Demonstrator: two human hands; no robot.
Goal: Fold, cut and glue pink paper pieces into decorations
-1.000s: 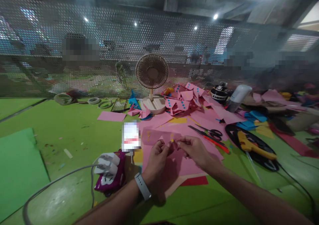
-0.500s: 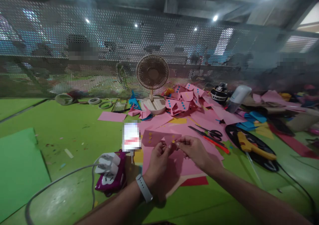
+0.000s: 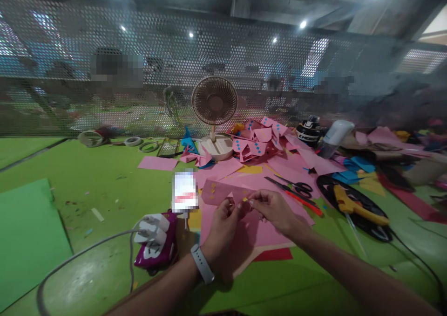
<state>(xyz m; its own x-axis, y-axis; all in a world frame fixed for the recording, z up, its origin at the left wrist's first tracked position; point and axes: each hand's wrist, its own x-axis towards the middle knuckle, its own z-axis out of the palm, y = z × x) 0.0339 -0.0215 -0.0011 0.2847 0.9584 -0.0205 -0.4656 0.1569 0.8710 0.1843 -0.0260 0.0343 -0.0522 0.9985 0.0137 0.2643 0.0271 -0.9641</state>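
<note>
My left hand (image 3: 223, 227), with a white watch on the wrist, and my right hand (image 3: 274, 209) meet over the green table. Both pinch a folded pink paper piece (image 3: 220, 191) marked with small yellow dots, held just above a large pink sheet (image 3: 258, 232). The left fingers grip its lower middle. The right fingers pinch its right end, where a tiny yellow dot shows.
A small fan (image 3: 214, 102) stands behind, beside a heap of pink dotted paper shapes (image 3: 260, 141). Scissors (image 3: 295, 185) and a yellow glue gun (image 3: 356, 206) lie to the right. A power strip with plugs (image 3: 153, 239) sits at the left. A mesh screen (image 3: 104, 73) closes the back.
The pink piece has tilted and risen slightly, with its left end lifted. Both hands stay pinched on it in nearly the same spot.
</note>
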